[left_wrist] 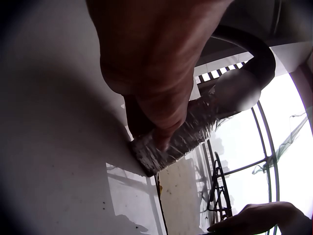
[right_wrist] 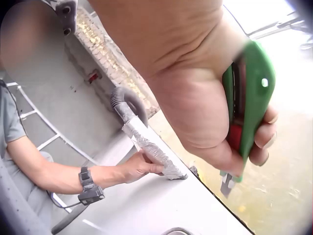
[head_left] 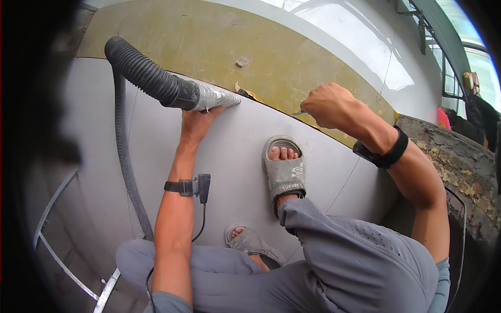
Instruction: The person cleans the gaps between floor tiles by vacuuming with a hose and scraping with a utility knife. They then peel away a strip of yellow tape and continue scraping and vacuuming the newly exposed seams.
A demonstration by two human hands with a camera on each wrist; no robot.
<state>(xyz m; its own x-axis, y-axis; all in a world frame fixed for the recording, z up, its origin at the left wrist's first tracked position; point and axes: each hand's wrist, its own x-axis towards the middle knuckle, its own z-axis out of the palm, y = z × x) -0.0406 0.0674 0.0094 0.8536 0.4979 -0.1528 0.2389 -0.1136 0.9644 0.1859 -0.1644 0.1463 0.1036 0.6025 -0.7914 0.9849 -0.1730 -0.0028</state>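
My left hand (head_left: 197, 124) grips the silver-taped end (head_left: 216, 98) of a black corrugated hose (head_left: 143, 70), its nozzle lying along the seam between the pale floor and a yellowish strip. In the right wrist view, my right hand (right_wrist: 195, 98) holds a green utility knife (right_wrist: 254, 88) with a short blade (right_wrist: 227, 186) showing, pointed down near the seam. From the head view only the knife's tip shows under the right fist (head_left: 334, 107). A dark gap with a torn yellow edge (head_left: 249, 95) lies between nozzle and knife.
Two sandalled feet (head_left: 286, 169) stand on the grey floor tiles (head_left: 235, 156). The hose runs down the left side, near a metal frame (head_left: 68, 271). At the right is a rough broken ledge (head_left: 459, 172); glossy white tiles (head_left: 360, 41) lie beyond the yellowish strip (head_left: 209, 41).
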